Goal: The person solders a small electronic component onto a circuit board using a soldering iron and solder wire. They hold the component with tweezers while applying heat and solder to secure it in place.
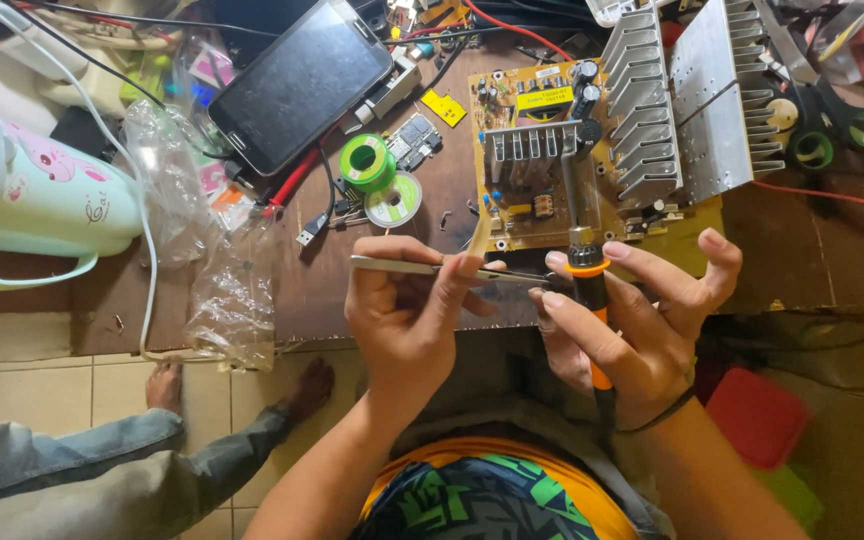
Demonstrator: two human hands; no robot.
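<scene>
My left hand (407, 310) pinches slim metal tweezers (422, 268) level, while my right hand (632, 320) wraps the orange-collared black soldering iron (584, 250), tip angled up onto the yellow circuit board (532, 110) at the wooden table's (452, 170) edge, likely for close work.

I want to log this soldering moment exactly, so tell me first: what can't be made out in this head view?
- Tip of the orange-and-black soldering iron in the right hand: too small against the yellow circuit board to tell whether it touches.
- Far end of the thin metal tweezers in the left hand: lost against the right hand's fingers.
- Finned aluminium heat sinks: cut off by the top edge.
- Board parts beneath them: hidden.
</scene>
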